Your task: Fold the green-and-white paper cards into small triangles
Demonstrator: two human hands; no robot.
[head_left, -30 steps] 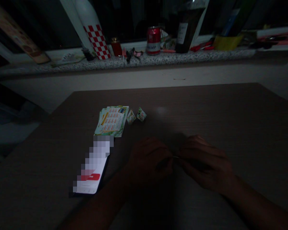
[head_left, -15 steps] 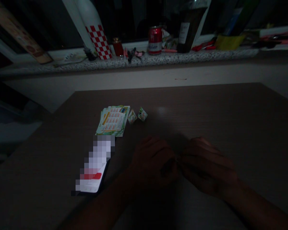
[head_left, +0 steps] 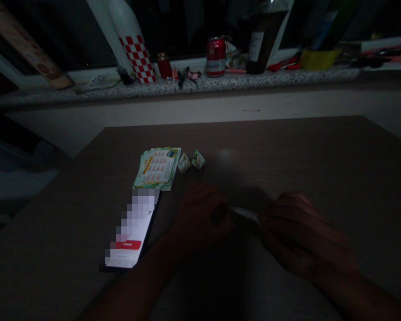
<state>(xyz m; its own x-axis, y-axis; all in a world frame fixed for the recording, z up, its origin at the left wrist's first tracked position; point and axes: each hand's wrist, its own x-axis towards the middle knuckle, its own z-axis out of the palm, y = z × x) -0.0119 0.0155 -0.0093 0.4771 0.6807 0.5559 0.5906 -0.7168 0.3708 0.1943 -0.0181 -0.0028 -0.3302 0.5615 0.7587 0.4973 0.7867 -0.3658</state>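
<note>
The left hand (head_left: 200, 218) is curled, its thumb and forefinger pinched on one end of a thin, pale, flat strip (head_left: 245, 214), probably paper. The right hand (head_left: 304, 234) grips the other end, its fingers bunched together, so the strip spans the gap between the hands, above the brown wood-grain table (head_left: 287, 151). Both ends of the strip disappear under the fingers, and its lower part sinks into shadow; its full shape and any print on it cannot be made out. The dim light also blurs the fingertips, and both forearms are cut off by the bottom edge of the view.

Beyond the left hand, two small folded pieces of patterned paper, one nearer the left (head_left: 183, 163) and one to its right (head_left: 198, 159), sit beside a loose stack of green-and-white printed cards (head_left: 158, 167). Nearer the person lies a dark-edged phone with a lit screen (head_left: 128, 256), much of it masked by blocky pixels; the left forearm runs close by its lower corner.

Past the table, a speckled stone sill (head_left: 234, 82) carries a red-and-silver can (head_left: 215, 55), a white bottle with red checks (head_left: 137, 53), cropped at the top, a small red jar (head_left: 163, 66) and a dark, pale-labelled bottle (head_left: 259, 47), its outline lost against the black window.
</note>
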